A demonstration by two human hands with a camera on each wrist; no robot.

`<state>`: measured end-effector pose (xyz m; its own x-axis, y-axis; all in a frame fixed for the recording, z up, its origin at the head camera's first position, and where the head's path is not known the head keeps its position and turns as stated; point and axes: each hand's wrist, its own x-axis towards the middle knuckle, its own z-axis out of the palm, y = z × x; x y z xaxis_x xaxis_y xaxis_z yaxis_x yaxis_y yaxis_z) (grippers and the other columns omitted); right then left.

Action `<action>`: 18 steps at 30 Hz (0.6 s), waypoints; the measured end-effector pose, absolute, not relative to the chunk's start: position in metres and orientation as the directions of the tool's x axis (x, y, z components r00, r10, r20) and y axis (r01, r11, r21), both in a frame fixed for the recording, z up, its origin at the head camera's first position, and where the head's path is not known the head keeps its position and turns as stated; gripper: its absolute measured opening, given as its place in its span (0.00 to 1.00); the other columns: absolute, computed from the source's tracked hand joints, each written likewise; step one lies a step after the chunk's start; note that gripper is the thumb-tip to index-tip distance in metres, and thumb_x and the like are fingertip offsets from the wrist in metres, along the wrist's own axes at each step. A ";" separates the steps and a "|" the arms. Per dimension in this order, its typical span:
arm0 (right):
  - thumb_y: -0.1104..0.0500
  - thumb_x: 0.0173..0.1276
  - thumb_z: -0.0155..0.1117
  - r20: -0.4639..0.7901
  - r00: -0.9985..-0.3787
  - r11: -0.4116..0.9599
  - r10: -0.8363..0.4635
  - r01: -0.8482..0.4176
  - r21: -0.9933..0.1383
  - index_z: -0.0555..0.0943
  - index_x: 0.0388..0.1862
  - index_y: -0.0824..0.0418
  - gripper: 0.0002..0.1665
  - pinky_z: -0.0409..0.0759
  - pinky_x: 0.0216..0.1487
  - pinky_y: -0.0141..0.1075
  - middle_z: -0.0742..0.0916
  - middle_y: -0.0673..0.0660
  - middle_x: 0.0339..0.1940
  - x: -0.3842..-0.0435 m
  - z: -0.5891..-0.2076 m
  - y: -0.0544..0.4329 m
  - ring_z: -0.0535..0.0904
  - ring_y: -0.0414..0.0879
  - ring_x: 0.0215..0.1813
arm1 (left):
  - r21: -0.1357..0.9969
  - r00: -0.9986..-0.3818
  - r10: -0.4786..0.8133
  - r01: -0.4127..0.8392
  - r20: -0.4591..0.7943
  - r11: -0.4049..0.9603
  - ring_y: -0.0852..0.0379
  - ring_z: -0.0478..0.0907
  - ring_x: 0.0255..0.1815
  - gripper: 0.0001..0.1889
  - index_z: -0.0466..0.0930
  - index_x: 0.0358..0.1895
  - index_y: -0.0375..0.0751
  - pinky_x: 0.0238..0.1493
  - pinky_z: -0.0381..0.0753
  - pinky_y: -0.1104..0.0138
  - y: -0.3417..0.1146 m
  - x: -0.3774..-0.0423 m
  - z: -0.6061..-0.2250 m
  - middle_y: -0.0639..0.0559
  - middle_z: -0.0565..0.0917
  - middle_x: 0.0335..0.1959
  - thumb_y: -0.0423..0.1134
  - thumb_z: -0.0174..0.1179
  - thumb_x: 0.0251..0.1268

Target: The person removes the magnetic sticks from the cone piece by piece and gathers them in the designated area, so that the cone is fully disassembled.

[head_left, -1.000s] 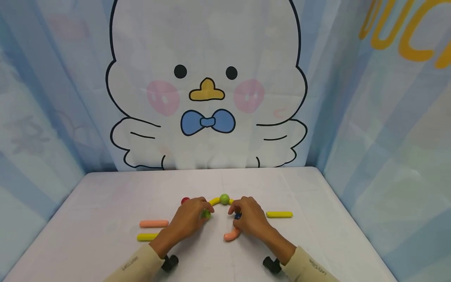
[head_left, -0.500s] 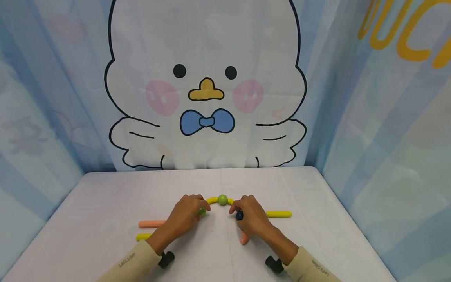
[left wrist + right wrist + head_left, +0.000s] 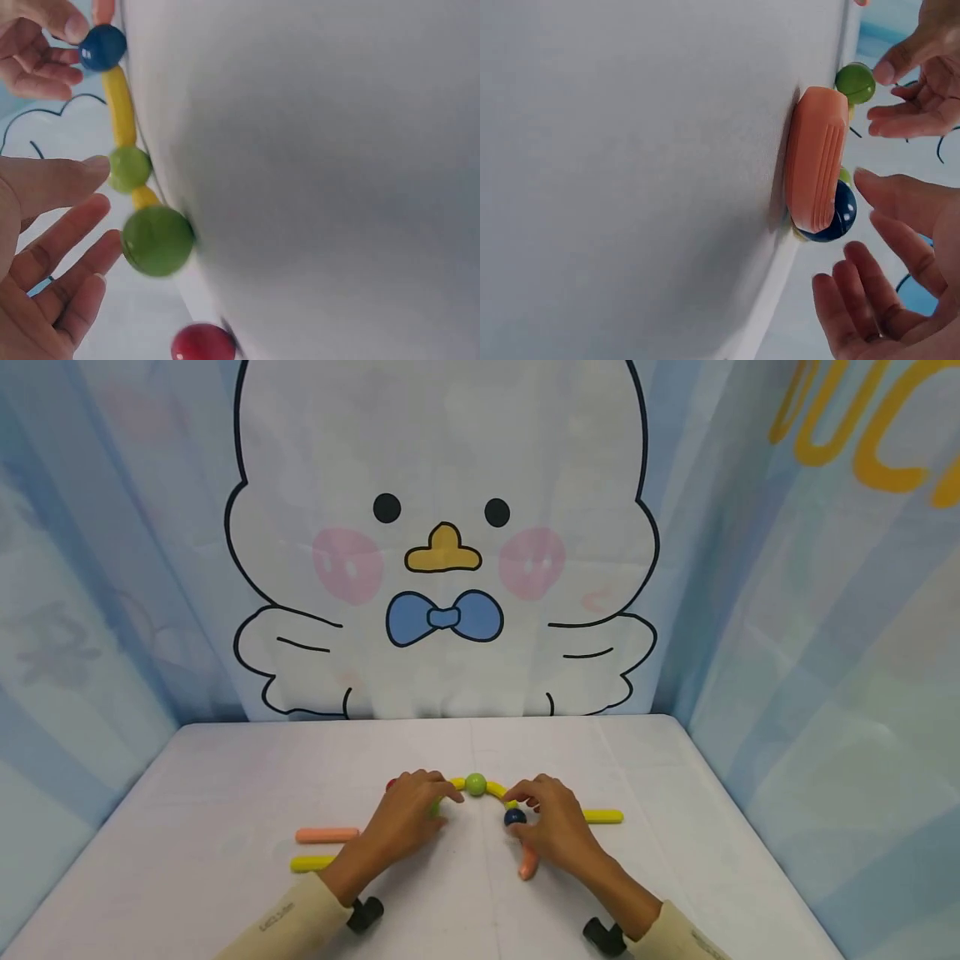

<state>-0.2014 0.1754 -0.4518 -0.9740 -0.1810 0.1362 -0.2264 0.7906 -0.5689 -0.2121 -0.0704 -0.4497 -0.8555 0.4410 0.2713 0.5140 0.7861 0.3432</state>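
On the table, a green ball (image 3: 476, 785) sits between two curved yellow rods (image 3: 497, 791), forming an arch. The arch's right end meets a dark blue ball (image 3: 514, 817), with a curved orange rod (image 3: 817, 161) below it. A second green ball (image 3: 157, 240) ends the left side. Around that ball my left hand (image 3: 411, 806) hovers, thumb and fingers apart. My right hand (image 3: 553, 814) is beside the blue ball, fingers spread and partly covering the orange rod in the head view. A red ball (image 3: 202, 343) lies beyond the left hand, mostly hidden from the head camera.
To the left lie a straight orange rod (image 3: 327, 836) and a yellow rod (image 3: 312, 863), the latter partly behind the forearm. Another yellow rod (image 3: 603, 817) lies right of the right hand. A printed curtain (image 3: 450, 677) stands behind the white table (image 3: 247, 768).
The orange rod's free end has swung from pointing left to pointing toward me. My right hand has loosened and shifted right off the blue ball. The left hand's fingers have spread.
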 end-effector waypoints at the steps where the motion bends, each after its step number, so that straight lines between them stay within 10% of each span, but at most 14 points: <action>1: 0.62 0.55 0.86 0.143 -0.976 0.781 -0.162 -0.215 -0.586 0.90 0.48 0.50 0.22 0.83 0.51 0.41 0.86 0.50 0.43 -0.199 -0.451 0.177 0.81 0.45 0.46 | 0.372 -0.862 0.438 0.506 0.254 0.779 0.49 0.84 0.54 0.16 0.92 0.49 0.50 0.59 0.82 0.52 -0.067 -0.211 -0.449 0.52 0.91 0.51 0.33 0.80 0.57; 18: 0.55 0.59 0.85 0.041 -0.995 0.696 -0.092 -0.093 -0.712 0.91 0.42 0.54 0.14 0.85 0.37 0.32 0.92 0.50 0.39 -0.178 -0.452 0.200 0.87 0.39 0.36 | 0.628 -0.804 0.521 0.568 0.285 0.532 0.57 0.87 0.47 0.19 0.89 0.54 0.46 0.52 0.86 0.67 -0.019 -0.221 -0.462 0.52 0.90 0.49 0.30 0.78 0.60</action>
